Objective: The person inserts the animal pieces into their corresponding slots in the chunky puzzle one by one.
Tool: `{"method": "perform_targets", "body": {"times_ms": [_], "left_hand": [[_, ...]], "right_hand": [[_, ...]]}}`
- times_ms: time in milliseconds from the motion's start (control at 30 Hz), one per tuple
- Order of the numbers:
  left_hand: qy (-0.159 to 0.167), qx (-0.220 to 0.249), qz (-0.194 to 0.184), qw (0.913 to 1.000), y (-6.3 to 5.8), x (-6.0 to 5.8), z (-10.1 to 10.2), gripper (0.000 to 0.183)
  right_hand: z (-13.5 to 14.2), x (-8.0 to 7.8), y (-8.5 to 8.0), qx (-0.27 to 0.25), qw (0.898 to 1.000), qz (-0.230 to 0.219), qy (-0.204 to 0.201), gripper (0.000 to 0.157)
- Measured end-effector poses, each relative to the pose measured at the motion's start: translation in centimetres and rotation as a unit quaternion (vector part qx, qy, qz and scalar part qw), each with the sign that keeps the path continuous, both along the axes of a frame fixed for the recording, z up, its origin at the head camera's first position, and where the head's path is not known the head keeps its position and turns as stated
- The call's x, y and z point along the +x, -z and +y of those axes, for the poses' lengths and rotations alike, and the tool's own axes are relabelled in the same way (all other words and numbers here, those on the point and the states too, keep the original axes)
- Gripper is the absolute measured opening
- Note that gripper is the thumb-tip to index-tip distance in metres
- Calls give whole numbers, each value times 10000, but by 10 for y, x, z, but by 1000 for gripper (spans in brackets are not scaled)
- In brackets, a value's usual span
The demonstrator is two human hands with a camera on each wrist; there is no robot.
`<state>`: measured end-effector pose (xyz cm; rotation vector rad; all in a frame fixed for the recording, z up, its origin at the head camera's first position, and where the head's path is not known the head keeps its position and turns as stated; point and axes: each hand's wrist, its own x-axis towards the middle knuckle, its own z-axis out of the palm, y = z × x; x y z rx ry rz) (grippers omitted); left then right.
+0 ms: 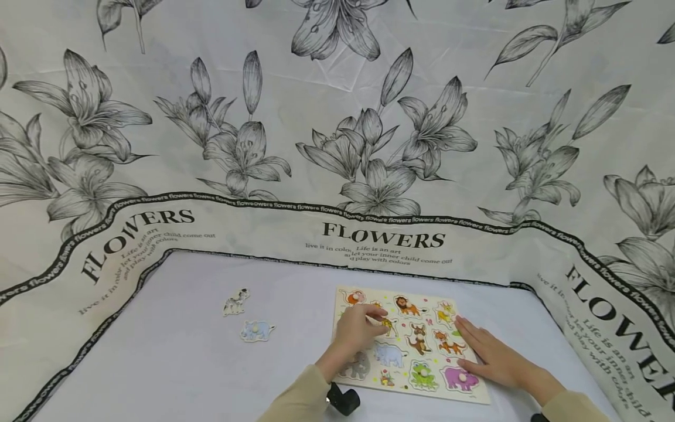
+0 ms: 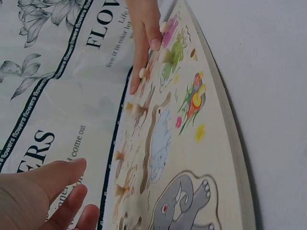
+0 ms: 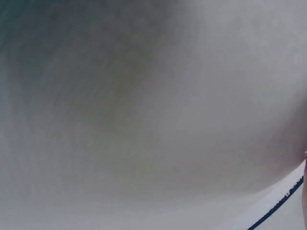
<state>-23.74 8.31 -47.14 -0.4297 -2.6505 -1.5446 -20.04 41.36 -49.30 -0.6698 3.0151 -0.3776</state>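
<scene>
A wooden animal puzzle board (image 1: 387, 380) lies on the white cloth, with animal pictures and several knobbed pieces in it. My left hand (image 1: 358, 331) is over the board's left part, by the giraffe piece (image 1: 389, 327). In the left wrist view, its thumb and fingers are spread apart with nothing between them. Fingers extended, my right hand (image 1: 495, 354) rests along the board's right edge, near the purple hippo piece (image 1: 460, 379). A grey elephant picture (image 2: 184, 203) and a blue animal picture (image 2: 160, 143) show no knobs. The right wrist view is mostly blurred pale cloth.
Left of the board, a zebra piece (image 1: 235, 302) and a blue animal piece (image 1: 257, 331) lie loose on the white cloth (image 1: 174, 357). Flower-printed fabric (image 1: 274, 234) stands behind and around the sides. A black wrist device (image 1: 344, 400) sits below my left sleeve.
</scene>
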Motion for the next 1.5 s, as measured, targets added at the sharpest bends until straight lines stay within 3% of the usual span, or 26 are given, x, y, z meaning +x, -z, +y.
{"method": "perform_targets", "body": {"times_ms": [300,500,800,1267,1500], "left_hand": [[7,-1,163,9999,-4,-7,-29,25],[-195,-128,110,9997,-5,-13,-51,27],[-426,-185,214,9987,-19,-27,-88,30],[-513,-71,62,9986,-14,-26,-137,31],[-249,47,-55,9997,-13,-24,-159,33]], "right_hand": [[3,1,3,104,9999,125,-36,79],[3,1,3,98,9998,167,-70,79],[3,0,1,116,9998,155,-76,79],[2,0,2,134,9988,418,-237,77],[2,0,1,129,9989,381,-231,77]]}}
